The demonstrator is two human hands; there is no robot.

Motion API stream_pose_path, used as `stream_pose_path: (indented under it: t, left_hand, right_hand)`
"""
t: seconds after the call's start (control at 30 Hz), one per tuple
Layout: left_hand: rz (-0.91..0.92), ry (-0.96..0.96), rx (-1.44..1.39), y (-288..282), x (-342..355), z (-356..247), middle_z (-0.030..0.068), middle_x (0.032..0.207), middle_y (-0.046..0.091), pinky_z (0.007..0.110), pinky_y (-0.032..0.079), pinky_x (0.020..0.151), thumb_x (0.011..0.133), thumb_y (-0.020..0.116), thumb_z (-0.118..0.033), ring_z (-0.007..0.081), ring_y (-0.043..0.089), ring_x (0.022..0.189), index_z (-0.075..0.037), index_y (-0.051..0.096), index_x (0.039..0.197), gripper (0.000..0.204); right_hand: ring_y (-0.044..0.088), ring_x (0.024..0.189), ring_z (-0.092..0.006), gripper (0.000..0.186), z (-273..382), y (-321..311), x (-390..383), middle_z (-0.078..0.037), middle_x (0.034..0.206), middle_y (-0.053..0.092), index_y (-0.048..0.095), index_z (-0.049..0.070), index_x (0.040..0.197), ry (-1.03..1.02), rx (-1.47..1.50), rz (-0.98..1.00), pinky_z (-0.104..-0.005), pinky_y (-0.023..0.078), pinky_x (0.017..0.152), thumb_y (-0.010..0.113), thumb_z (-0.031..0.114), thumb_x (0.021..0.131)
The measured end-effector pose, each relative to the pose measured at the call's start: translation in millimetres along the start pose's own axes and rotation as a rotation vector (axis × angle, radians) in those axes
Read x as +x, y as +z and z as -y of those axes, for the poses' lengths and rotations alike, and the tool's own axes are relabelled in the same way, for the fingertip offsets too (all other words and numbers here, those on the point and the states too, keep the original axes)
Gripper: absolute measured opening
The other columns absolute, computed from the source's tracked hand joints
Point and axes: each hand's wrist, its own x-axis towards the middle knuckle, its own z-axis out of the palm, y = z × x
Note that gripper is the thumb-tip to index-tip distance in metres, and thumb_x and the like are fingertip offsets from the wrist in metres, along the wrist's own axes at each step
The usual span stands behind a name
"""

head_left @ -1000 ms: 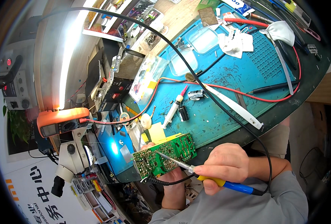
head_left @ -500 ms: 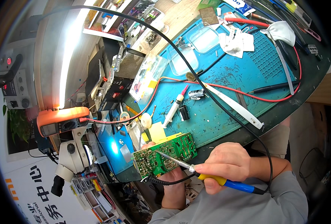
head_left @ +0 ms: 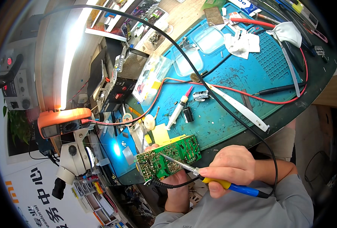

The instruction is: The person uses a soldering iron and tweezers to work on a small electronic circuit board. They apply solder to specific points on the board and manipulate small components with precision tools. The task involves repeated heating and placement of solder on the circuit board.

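My right hand [head_left: 229,167] grips a yellow-and-blue soldering iron [head_left: 244,190], its metal tip resting on or very close to the upper left part of a green circuit board [head_left: 185,150]. My left hand [head_left: 178,176] holds that board from behind and below, mostly hidden by it, at the bench's front edge. A black cable [head_left: 164,184] leaves the board's lower side. Yellow paper squares [head_left: 160,133] lie just beyond the board, along with a syringe [head_left: 176,114] with a pink tip and two black capacitors [head_left: 188,114].
An orange multimeter [head_left: 64,119] with red leads and a white microscope [head_left: 71,155] stand left. The blue mat [head_left: 225,98] carries a white brush [head_left: 244,110] and crumpled tissues [head_left: 237,47]; tools crowd the right rear [head_left: 297,11]. A long black cable arches across the bench.
Both hands, the board and the iron keep nearly the same pose; the view and items shift very slightly.
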Motion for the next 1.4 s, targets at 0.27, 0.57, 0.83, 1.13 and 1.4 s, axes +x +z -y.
stream_pose_path:
  t: [0.27,0.57,0.83,1.13,1.4]
  left_hand:
    - [0.014,-0.004,-0.009,-1.1,-0.6,0.2,0.0055,0.124,0.06,0.044,0.05,0.1,0.1,0.056,-0.023,0.0213,0.06,0.117,-0.01,0.052,0.127,0.03]
    - [0.091,0.025,-0.039,16.8,-1.4,2.7,0.0039,0.125,0.059,0.043,0.05,0.1,0.099,0.057,-0.023,0.0207,0.059,0.117,-0.011,0.052,0.127,0.031]
    - [0.091,0.052,-0.012,20.4,-0.4,2.7,0.0043,0.123,0.06,0.043,0.051,0.1,0.099,0.057,-0.023,0.0205,0.06,0.116,-0.01,0.052,0.127,0.03]
    - [0.071,0.024,-0.007,10.2,0.8,1.4,0.0044,0.123,0.06,0.042,0.051,0.099,0.1,0.057,-0.023,0.0202,0.06,0.116,-0.01,0.052,0.126,0.03]
    - [0.042,0.039,0.0,20.6,-2.3,3.6,0.0045,0.125,0.06,0.043,0.051,0.101,0.1,0.057,-0.024,0.0205,0.059,0.117,-0.011,0.052,0.128,0.031]
  right_hand:
    - [0.057,0.05,-0.0108,0.025,-0.4,0.9,-0.7,-0.001,0.071,0.063,0.071,-0.001,0.102,-0.006,-0.007,-0.002,-0.0228,0.045,0.042,0.066,0.013,0.082]
    - [0.056,0.05,-0.0109,0.024,-0.8,0.1,-1.3,-0.001,0.07,0.063,0.071,-0.002,0.102,-0.013,0.004,0.003,-0.0231,0.044,0.042,0.065,0.012,0.083]
    - [0.056,0.05,-0.0108,0.024,-1.3,-0.2,-2.9,-0.001,0.071,0.063,0.071,-0.002,0.101,-0.015,0.006,0.005,-0.023,0.044,0.041,0.065,0.013,0.084]
    - [0.056,0.05,-0.0101,0.024,-1.1,-0.6,-1.9,0.0,0.07,0.063,0.072,-0.002,0.101,-0.024,-0.003,-0.004,-0.0227,0.046,0.042,0.065,0.015,0.085]
    - [0.057,0.051,-0.0101,0.024,-1.3,-0.8,-2.7,-0.001,0.073,0.065,0.072,-0.002,0.102,-0.03,-0.012,0.001,-0.0223,0.047,0.043,0.066,0.017,0.087]
